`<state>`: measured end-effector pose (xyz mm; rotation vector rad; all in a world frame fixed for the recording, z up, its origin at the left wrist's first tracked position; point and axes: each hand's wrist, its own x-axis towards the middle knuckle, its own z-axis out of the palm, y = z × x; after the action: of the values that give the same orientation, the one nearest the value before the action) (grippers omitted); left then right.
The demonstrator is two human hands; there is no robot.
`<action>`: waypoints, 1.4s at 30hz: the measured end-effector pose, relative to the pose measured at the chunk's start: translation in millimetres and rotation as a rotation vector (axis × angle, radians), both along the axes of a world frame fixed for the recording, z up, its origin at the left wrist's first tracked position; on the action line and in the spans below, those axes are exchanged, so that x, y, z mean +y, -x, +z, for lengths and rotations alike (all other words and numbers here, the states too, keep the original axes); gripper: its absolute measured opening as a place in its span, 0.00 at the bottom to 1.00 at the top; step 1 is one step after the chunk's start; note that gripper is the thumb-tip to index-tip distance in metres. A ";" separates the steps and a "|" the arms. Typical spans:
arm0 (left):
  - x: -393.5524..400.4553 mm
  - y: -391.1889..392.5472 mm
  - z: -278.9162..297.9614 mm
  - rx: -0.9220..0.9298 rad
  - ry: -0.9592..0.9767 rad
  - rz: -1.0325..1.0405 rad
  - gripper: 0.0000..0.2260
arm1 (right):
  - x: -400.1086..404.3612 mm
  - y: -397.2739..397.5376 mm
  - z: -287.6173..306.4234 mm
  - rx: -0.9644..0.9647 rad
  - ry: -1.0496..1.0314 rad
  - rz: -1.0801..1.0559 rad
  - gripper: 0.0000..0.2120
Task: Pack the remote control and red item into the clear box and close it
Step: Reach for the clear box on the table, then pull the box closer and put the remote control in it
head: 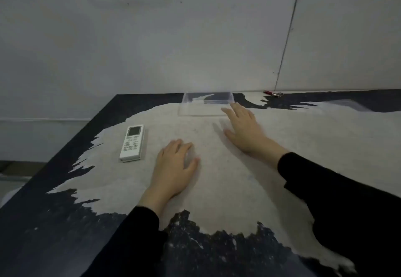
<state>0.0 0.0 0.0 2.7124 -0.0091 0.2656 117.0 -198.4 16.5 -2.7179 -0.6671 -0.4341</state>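
Note:
A white remote control (132,142) lies face up on the table, left of centre. A clear box (206,104) stands open at the back edge by the wall. A small red item with a metal ring (272,93) lies at the back right, beside the wall. My left hand (173,168) rests palm down on the table, just right of the remote, holding nothing. My right hand (244,129) is stretched forward with fingers spread, its fingertips at the box's near right corner. What looks like a clear lid (345,105) lies flat far to the right.
The table (65,222) is dark with a large worn pale patch across its middle. A grey wall (195,37) rises directly behind it. The table's left edge drops off to the floor.

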 end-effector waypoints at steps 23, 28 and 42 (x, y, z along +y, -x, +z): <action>3.3 -3.8 -4.3 -0.006 -0.048 -0.018 0.24 | -90.5 116.1 14.4 -0.017 0.057 0.129 0.11; 4.5 -0.5 -2.2 -0.025 -0.027 -0.026 0.22 | -102.0 145.3 7.5 -0.027 -0.012 0.134 0.10; 75.8 2.6 8.9 -0.109 0.045 0.528 0.23 | -118.8 135.3 1.3 0.129 -0.289 -0.057 0.24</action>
<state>-2.6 75.8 8.9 2.6044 0.6780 0.5549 -18.3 -317.2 17.8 -2.4698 -0.4549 -0.3361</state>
